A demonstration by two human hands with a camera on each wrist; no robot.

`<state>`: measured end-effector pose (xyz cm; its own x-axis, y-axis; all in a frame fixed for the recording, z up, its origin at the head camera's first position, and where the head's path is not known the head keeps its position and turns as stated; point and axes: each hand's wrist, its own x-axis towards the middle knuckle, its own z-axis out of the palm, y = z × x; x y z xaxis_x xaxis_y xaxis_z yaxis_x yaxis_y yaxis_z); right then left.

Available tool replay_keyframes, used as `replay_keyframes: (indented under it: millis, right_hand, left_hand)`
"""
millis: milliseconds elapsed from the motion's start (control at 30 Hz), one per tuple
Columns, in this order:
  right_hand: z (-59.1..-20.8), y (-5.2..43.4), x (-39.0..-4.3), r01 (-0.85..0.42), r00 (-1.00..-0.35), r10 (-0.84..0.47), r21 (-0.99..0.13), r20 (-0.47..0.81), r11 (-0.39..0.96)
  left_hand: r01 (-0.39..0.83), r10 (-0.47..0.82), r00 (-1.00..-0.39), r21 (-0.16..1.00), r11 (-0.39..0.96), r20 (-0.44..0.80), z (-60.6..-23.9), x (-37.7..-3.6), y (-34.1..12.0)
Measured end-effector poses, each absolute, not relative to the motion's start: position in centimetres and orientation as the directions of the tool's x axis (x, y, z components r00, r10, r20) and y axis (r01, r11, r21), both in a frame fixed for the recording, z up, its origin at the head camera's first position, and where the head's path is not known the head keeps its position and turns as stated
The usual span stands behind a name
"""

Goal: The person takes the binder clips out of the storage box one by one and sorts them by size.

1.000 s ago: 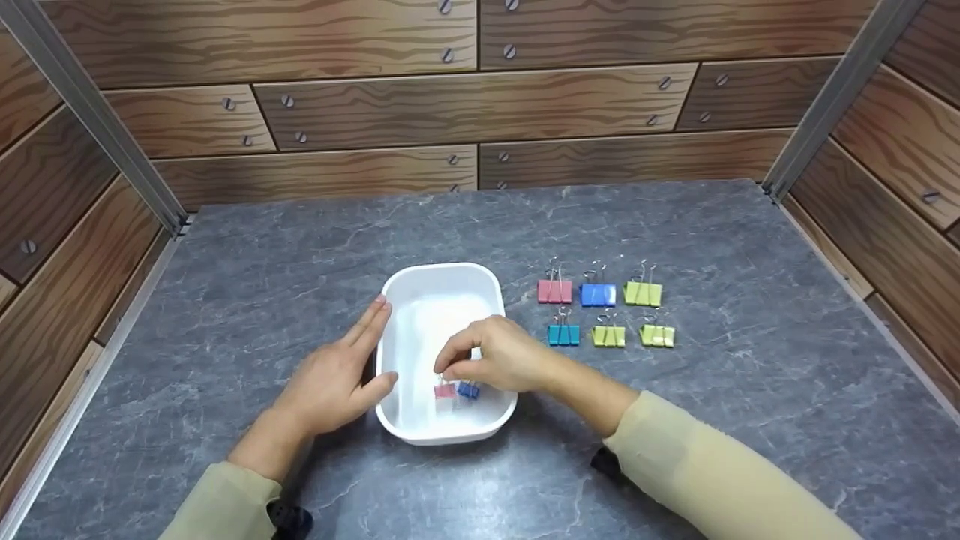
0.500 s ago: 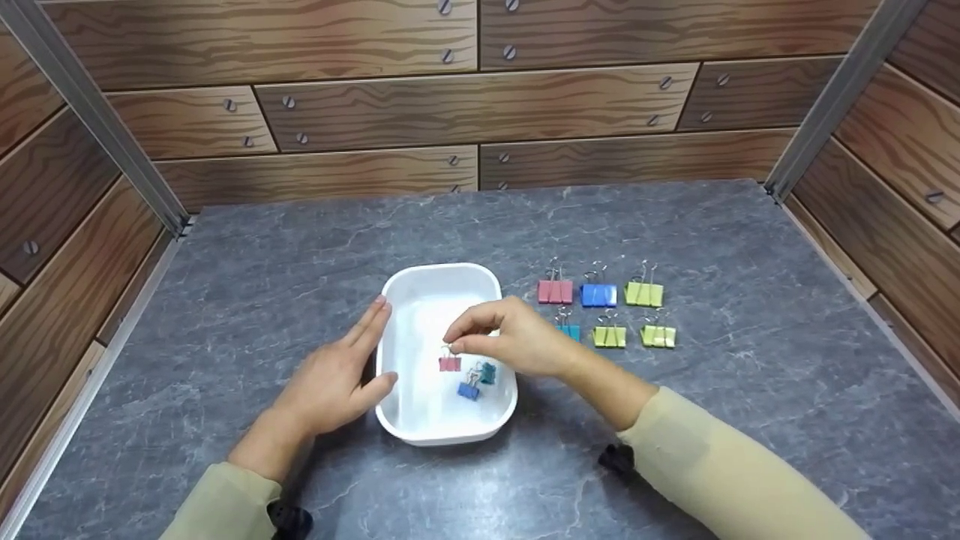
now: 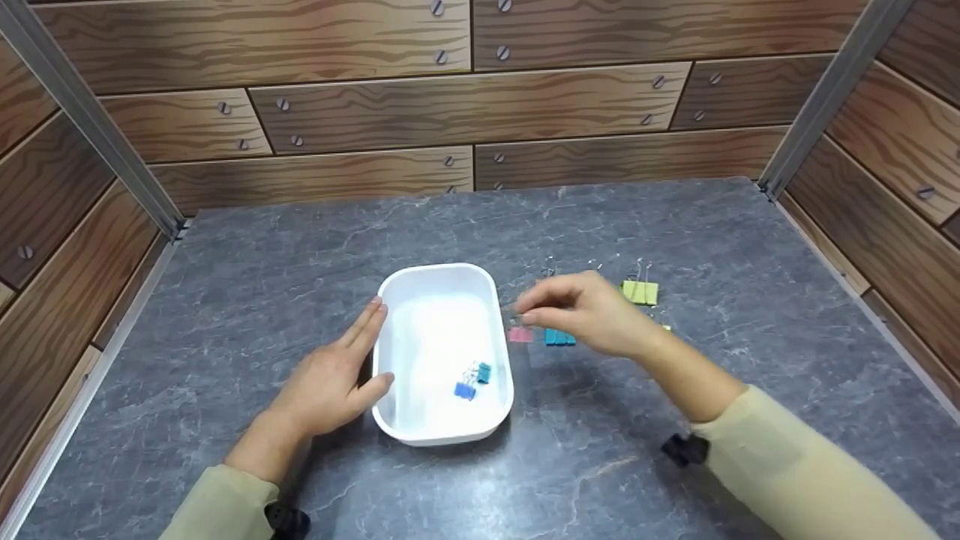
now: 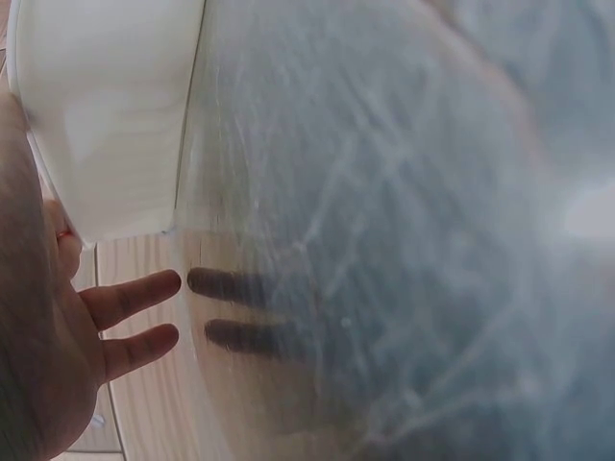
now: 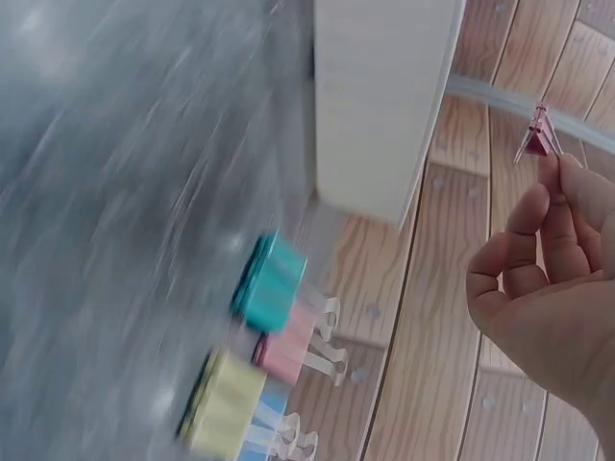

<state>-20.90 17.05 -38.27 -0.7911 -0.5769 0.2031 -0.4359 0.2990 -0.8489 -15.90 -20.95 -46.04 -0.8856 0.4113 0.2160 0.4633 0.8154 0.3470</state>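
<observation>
The right hand (image 3: 592,311) pinches a small pink binder clip (image 3: 520,334) by its wire handles, above the surface just right of the white tray (image 3: 390,296). The clip looks light and stiff; the thin wires can slip. The left hand (image 3: 330,379) lies relaxed against the tray's left wall.

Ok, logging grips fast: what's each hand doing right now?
Left hand: open, fingers straight against the side of the white tray.
Right hand: pinching a small pink binder clip just right of the tray.
</observation>
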Motion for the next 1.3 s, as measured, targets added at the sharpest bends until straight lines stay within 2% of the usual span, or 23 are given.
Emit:
replay_keyframes:
  millis: [200,467,867,1300]
  right_hand:
    - [-38.9,20.2,-20.8,-0.406,-0.822,-0.55,-0.828,0.146,0.387]
    - [-40.8,22.1,-20.6,-0.373,-0.825,-0.561,-0.808,0.065,0.455]
    - [-42.8,22.9,-20.4,-0.384,-0.816,-0.577,-0.787,0.044,0.483]
    - [-43.7,22.8,-20.4,-0.346,-0.835,-0.55,-0.762,-0.017,0.548]
  left_hand:
    - [0.463,0.409,-0.886,0.347,0.816,0.221,-46.1,-15.8,-21.0]
    - [0.469,0.411,-0.882,0.347,0.812,0.228,-46.2,-15.8,-21.2]
    - [0.461,0.408,-0.886,0.337,0.821,0.22,-46.2,-15.8,-21.0]
    - [0.464,0.409,-0.885,0.345,0.816,0.221,-46.2,-15.9,-20.9]
